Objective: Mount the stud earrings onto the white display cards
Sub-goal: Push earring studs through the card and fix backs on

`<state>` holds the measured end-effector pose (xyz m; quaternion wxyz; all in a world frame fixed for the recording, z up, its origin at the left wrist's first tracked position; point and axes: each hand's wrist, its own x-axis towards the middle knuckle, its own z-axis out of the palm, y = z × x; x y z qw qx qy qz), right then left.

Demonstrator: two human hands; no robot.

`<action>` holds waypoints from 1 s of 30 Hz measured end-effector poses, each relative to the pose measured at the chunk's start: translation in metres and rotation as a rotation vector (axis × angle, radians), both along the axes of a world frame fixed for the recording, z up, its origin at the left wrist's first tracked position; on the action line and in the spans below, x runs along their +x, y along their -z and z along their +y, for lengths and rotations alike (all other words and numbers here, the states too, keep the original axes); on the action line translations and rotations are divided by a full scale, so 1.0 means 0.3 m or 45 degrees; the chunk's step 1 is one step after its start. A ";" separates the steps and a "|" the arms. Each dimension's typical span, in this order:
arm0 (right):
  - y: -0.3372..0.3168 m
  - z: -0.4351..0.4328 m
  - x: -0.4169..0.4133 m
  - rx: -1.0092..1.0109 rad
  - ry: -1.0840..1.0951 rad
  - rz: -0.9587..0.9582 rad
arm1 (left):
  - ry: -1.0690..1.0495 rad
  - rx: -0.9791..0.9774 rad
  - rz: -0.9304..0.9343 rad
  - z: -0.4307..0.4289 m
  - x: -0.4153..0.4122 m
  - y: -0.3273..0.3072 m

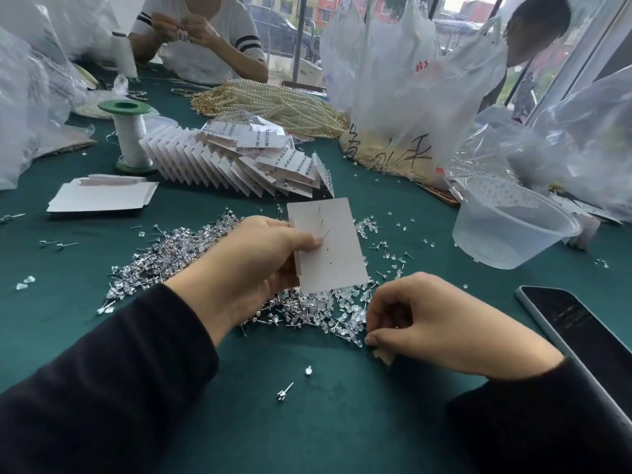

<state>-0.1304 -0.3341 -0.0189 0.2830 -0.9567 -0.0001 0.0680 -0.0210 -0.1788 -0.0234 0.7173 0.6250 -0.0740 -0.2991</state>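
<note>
On the green cloth, my left hand is pinching the card, my right hand pinching a stud for the next hole.

Dark green tablecloth, white cards, silver studs, green-capped spool w/ white thread

card: edge behind left hand | right hand: grasp hidden
</note>
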 end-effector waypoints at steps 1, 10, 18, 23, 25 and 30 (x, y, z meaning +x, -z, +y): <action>0.001 0.003 -0.001 -0.014 0.000 0.002 | -0.001 0.015 -0.011 -0.001 -0.002 0.000; -0.020 -0.023 0.002 0.257 0.365 -0.568 | 0.023 0.114 -0.160 -0.013 -0.021 0.018; 0.026 0.061 0.050 0.377 0.330 -0.954 | 0.143 0.109 -0.319 -0.030 -0.055 0.029; 0.038 0.056 0.058 0.420 0.294 -0.877 | 0.131 0.112 -0.351 -0.028 -0.054 0.032; 0.038 0.054 0.058 0.460 0.283 -0.874 | 0.125 0.121 -0.367 -0.030 -0.052 0.035; 0.041 0.054 0.061 0.513 0.264 -0.857 | 0.108 0.135 -0.405 -0.034 -0.048 0.043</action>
